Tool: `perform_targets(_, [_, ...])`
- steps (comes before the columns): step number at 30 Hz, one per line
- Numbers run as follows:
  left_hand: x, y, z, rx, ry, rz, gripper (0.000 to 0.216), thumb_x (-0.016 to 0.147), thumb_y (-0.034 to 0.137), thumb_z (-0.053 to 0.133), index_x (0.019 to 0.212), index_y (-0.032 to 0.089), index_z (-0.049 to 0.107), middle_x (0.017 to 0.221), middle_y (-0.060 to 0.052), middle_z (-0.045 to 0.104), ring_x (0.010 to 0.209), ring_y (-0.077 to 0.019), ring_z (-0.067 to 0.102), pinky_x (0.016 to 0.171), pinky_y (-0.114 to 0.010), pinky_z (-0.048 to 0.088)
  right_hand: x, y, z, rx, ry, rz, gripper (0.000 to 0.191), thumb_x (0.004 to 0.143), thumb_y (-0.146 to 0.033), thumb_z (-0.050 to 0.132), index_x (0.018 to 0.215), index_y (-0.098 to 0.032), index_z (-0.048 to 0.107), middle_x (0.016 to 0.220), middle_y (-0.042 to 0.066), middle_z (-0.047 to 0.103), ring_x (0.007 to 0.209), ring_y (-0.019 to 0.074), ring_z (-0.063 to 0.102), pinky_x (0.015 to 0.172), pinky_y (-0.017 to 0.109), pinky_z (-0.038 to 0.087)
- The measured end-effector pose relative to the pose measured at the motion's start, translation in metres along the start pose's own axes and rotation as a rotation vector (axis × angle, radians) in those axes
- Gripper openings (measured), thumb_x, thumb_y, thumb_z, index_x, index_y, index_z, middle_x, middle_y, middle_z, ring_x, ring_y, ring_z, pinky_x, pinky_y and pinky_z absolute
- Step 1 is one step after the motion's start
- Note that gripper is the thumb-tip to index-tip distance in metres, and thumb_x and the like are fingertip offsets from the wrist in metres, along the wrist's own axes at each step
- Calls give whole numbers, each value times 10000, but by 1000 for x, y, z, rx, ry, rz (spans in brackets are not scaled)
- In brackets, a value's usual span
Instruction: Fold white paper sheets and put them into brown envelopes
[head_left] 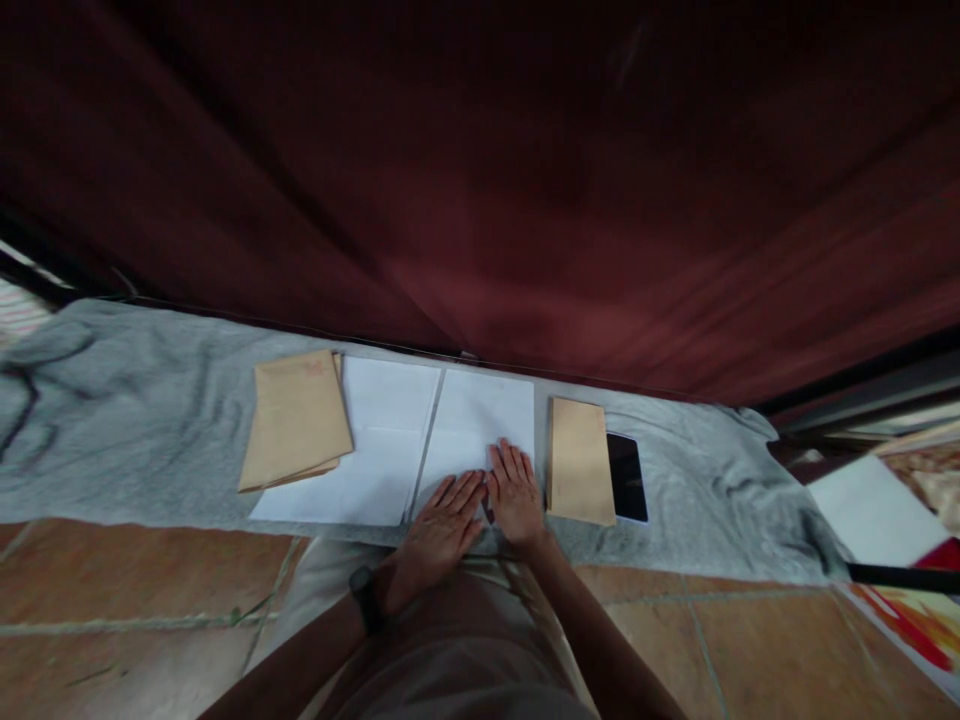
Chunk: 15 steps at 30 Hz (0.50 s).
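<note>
Pressing flat on the white sheet [480, 415]: left hand [441, 525] and right hand [514, 492], grip open, holding nothing, palms down at its near edge so it lies flat on the grey cloth [150, 440]; brown envelope [578, 460] just right of the sheet.

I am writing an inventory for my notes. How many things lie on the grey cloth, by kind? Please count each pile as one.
Brown envelope piles: 2
White papers: 2; the left hand and the right hand lie flat on the right one
Dark-screened device: 1
Total: 5
</note>
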<state>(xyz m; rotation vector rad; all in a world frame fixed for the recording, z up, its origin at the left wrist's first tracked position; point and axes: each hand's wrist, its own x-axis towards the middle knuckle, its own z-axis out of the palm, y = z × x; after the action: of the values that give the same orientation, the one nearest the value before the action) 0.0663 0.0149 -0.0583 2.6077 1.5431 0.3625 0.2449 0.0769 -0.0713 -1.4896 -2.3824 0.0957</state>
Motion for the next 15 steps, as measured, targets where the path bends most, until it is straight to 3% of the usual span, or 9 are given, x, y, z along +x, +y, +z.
perform_targets(3, [20,-8,0,-12,49,-53,566,1082,371,325,1576,103,394,1642,-157,415,1543,-231,362,1261,-434,328,-16,-2,-4,0,-6,-9,507,1077,-280,425,1571,-175,454,1662,110,392,1558,261,337,1278,479,282])
perform_targets(8, [55,-33,5,5,147,-175,615,1062,384,349,1591,72,356,1630,-218,407,1562,-309,315,1264,-550,297,-24,-3,-10,9,10,-27,493,1074,-305,449,1550,-183,486,1635,102,440,1536,262,381,1275,487,291])
perform_targets(11, [55,-44,13,9,212,-255,657,1051,397,375,1608,56,303,1626,-241,404,1551,-335,331,1240,-558,340,-31,-4,-14,23,32,-37,486,1080,-307,432,1547,-183,487,1627,93,454,1527,267,397,1268,503,303])
perform_targets(15, [34,-46,21,-11,249,-289,657,1036,371,412,1607,65,299,1619,-245,413,1532,-347,370,1203,-556,406,-46,-6,-22,42,21,-55,502,1082,-299,420,1569,-179,450,1633,104,443,1526,274,400,1258,536,314])
